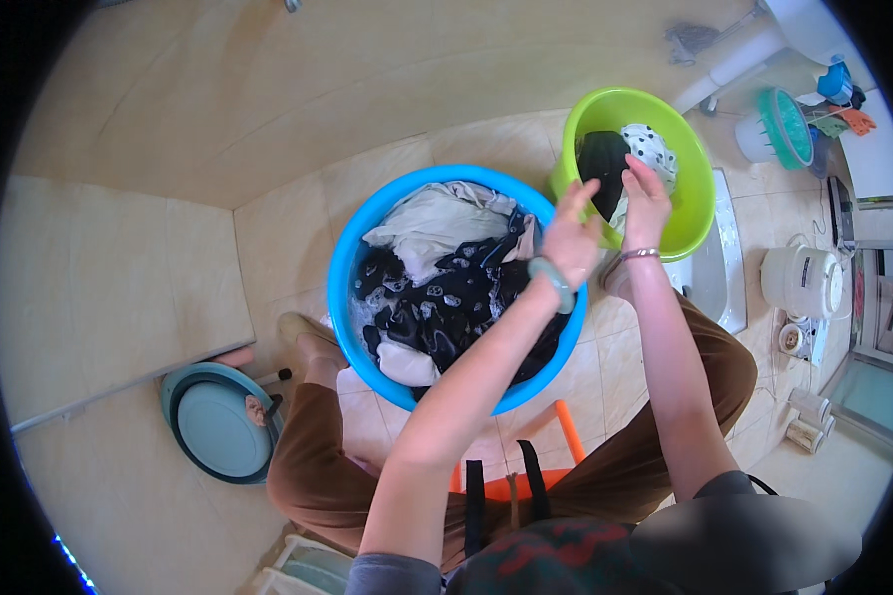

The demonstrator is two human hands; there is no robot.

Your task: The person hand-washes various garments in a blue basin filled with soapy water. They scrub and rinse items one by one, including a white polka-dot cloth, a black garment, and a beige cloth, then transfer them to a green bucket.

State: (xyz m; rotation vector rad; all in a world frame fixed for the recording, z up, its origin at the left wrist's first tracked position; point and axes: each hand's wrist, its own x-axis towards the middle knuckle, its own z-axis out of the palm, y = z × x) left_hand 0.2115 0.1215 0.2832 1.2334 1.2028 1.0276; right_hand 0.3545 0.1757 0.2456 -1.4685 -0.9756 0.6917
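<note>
Over green basin (pixel 695 203): left hand (pixel 573 238) seen blurred at rim, fingers loosely spread; right hand (pixel 648 208), grip cannot be told.
Green basin contents: black cloth (pixel 602 159), dotted white cloth (pixel 651 145).
Blue tub (pixel 339 288): dark laundry (pixel 432 309) partly blocked by left forearm (pixel 456 397).
Far left: teal basin (pixel 218 428).

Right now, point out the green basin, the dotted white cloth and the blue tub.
Green basin (pixel 698 201): head view, on its inner wall, right side.
Dotted white cloth (pixel 651 144): head view, on its upper part.
Blue tub (pixel 338 288): head view, on its rim, left side.
</note>
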